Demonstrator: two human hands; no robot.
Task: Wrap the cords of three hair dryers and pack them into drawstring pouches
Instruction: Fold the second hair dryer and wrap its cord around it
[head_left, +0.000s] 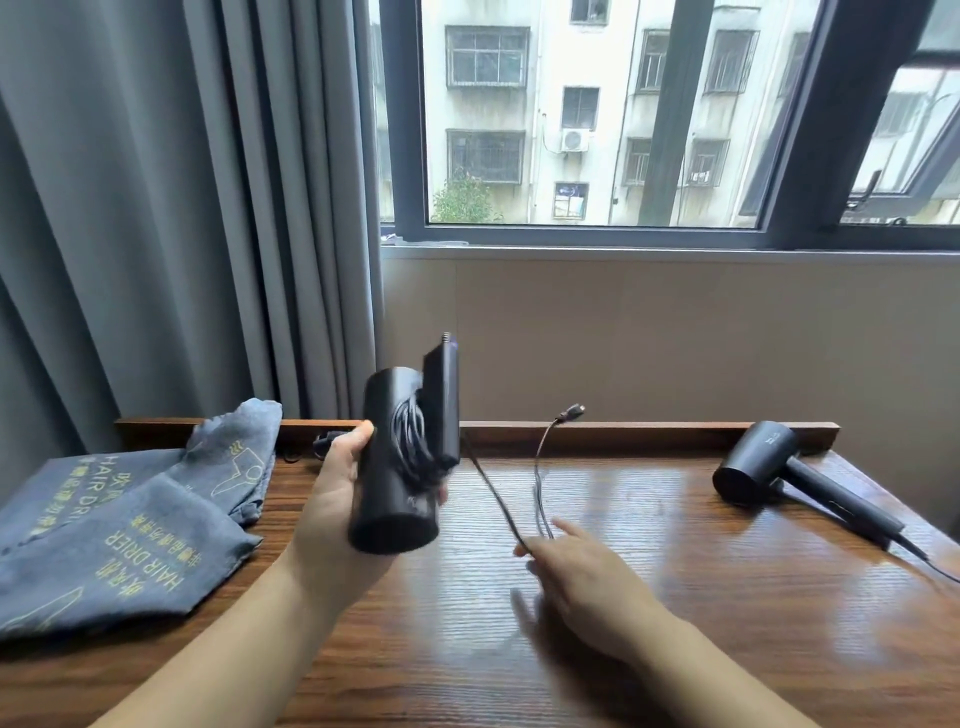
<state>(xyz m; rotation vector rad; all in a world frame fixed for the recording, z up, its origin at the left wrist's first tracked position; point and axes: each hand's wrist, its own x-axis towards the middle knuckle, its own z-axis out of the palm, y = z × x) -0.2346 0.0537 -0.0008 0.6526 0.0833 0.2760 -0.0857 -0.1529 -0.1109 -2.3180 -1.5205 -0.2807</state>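
Your right hand (582, 566) is smeared by motion, so you cannot tell whether its fingers pinch the cord (498, 499) or only touch it. Your left hand (332, 499) hides the near side of the held hair dryer (400, 467), and its fingertips are lost behind the barrel. The grey pouches (119, 525) run off the left edge, their yellow print partly folded out of sight. The second dryer's cord (935, 566) leaves the right edge. A dark object (324, 441) behind your left thumb is too hidden to identify.

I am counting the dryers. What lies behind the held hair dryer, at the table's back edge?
Behind the held hair dryer, a small dark object shows at the back edge; the left hand covers most of it.
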